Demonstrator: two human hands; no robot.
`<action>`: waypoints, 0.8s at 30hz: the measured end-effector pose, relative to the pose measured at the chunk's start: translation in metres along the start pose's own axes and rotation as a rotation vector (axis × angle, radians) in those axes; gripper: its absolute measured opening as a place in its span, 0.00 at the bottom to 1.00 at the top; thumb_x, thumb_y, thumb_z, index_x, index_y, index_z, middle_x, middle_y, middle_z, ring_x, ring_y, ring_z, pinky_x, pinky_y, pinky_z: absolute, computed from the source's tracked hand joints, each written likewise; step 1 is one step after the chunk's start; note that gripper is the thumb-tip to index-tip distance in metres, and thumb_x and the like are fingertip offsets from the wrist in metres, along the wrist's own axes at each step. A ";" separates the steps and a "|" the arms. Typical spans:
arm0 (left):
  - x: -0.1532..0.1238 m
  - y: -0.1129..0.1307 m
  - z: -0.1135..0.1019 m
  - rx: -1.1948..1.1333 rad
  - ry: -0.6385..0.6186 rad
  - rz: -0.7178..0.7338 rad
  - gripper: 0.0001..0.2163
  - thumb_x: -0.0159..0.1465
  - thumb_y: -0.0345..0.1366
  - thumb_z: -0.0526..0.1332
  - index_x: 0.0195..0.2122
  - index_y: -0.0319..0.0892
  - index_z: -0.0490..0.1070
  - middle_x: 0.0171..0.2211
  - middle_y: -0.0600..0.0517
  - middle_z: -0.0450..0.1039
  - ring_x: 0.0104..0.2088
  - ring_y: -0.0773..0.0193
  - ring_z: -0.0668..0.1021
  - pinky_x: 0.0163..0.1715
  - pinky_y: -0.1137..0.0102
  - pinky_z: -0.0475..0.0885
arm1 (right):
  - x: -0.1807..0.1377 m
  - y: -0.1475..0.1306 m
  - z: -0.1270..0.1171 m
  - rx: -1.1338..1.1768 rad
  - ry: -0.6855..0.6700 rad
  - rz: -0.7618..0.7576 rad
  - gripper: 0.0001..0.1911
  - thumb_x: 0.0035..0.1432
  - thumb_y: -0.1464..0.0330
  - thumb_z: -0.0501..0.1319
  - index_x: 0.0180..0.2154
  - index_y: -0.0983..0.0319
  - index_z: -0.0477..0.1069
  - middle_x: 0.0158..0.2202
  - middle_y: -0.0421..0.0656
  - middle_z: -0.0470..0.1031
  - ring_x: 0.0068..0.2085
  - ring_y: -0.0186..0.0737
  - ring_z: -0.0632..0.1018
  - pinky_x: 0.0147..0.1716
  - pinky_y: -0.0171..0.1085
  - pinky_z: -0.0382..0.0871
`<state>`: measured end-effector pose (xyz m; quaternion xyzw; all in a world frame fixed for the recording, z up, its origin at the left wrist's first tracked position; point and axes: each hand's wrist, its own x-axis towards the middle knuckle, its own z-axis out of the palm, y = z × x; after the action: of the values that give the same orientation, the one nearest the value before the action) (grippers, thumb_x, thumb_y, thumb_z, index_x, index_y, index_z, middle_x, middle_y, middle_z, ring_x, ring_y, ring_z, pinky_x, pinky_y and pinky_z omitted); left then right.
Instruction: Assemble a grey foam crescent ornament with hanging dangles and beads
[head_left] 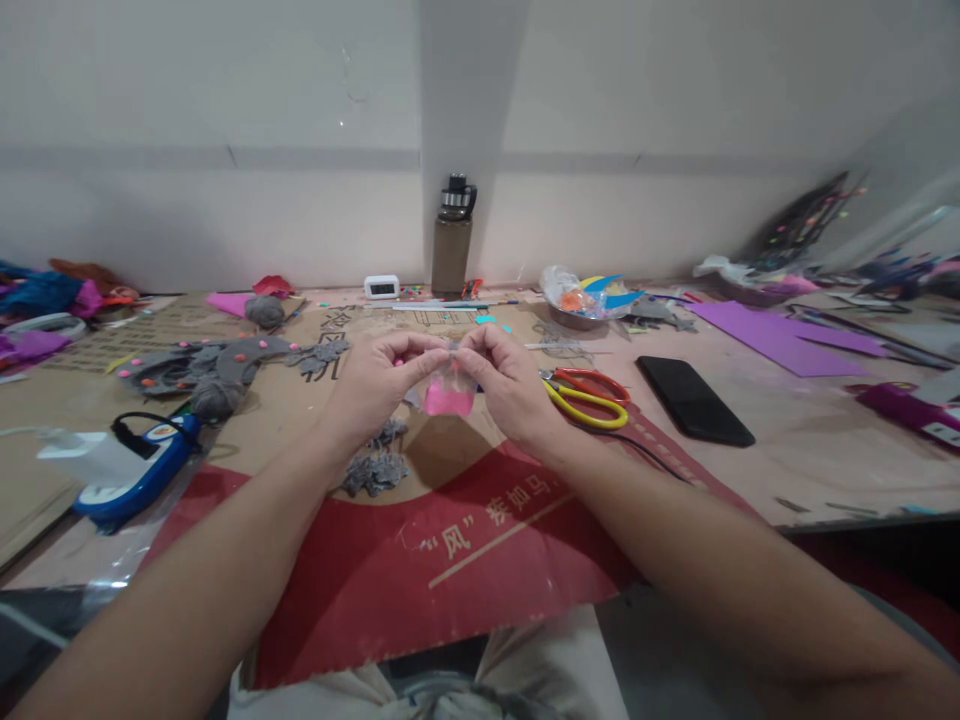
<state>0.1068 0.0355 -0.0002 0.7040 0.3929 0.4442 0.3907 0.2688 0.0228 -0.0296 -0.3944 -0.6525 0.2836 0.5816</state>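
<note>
Between both hands hangs a small clear plastic bag (449,398) with something pink in its lower part. My left hand (394,365) pinches the bag's top edge from the left with thumb and forefinger. On the right side of that edge, my right hand (501,375) holds it in a similar pinch, the two thumbs almost meeting. Below my left hand, ragged grey felt-like pieces (376,472) lie on the cardboard. Scissors (592,398) with one red and one yellow handle rest just right of my right hand.
A red-printed cardboard sheet (480,560) covers the table's front. A black phone (694,400) and purple sheets (776,338) lie right. Left are a blue power strip (142,475) and a grey crescent (244,360) with coloured dots. A bottle (451,245) stands at the wall near a bowl (577,316).
</note>
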 end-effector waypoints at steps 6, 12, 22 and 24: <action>0.002 -0.001 -0.003 -0.035 0.020 -0.020 0.09 0.56 0.41 0.64 0.30 0.40 0.75 0.19 0.56 0.66 0.18 0.74 0.60 0.17 0.75 0.52 | 0.000 0.001 0.004 0.087 -0.013 0.021 0.10 0.55 0.62 0.61 0.35 0.59 0.64 0.32 0.40 0.68 0.31 0.33 0.69 0.32 0.36 0.65; 0.004 -0.001 -0.003 -0.106 0.022 0.001 0.08 0.55 0.39 0.65 0.29 0.40 0.75 0.20 0.56 0.67 0.18 0.74 0.61 0.18 0.75 0.53 | 0.001 -0.001 0.002 0.064 -0.002 0.035 0.11 0.55 0.61 0.62 0.35 0.60 0.66 0.31 0.39 0.68 0.31 0.33 0.68 0.32 0.35 0.64; 0.003 -0.001 -0.001 -0.173 0.016 -0.068 0.11 0.54 0.42 0.66 0.30 0.39 0.75 0.14 0.59 0.59 0.15 0.75 0.55 0.16 0.75 0.48 | 0.001 -0.005 -0.004 0.032 0.066 0.043 0.09 0.55 0.64 0.61 0.27 0.61 0.65 0.26 0.39 0.66 0.29 0.33 0.66 0.30 0.35 0.61; 0.004 0.000 -0.002 -0.221 0.016 -0.106 0.11 0.54 0.43 0.66 0.30 0.39 0.74 0.13 0.61 0.55 0.15 0.76 0.52 0.15 0.74 0.45 | 0.001 -0.005 -0.004 0.062 0.069 0.053 0.09 0.55 0.64 0.62 0.27 0.61 0.64 0.26 0.38 0.66 0.28 0.32 0.66 0.29 0.35 0.60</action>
<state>0.1062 0.0395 0.0014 0.6315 0.3813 0.4691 0.4856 0.2716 0.0209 -0.0240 -0.4029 -0.6123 0.3054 0.6079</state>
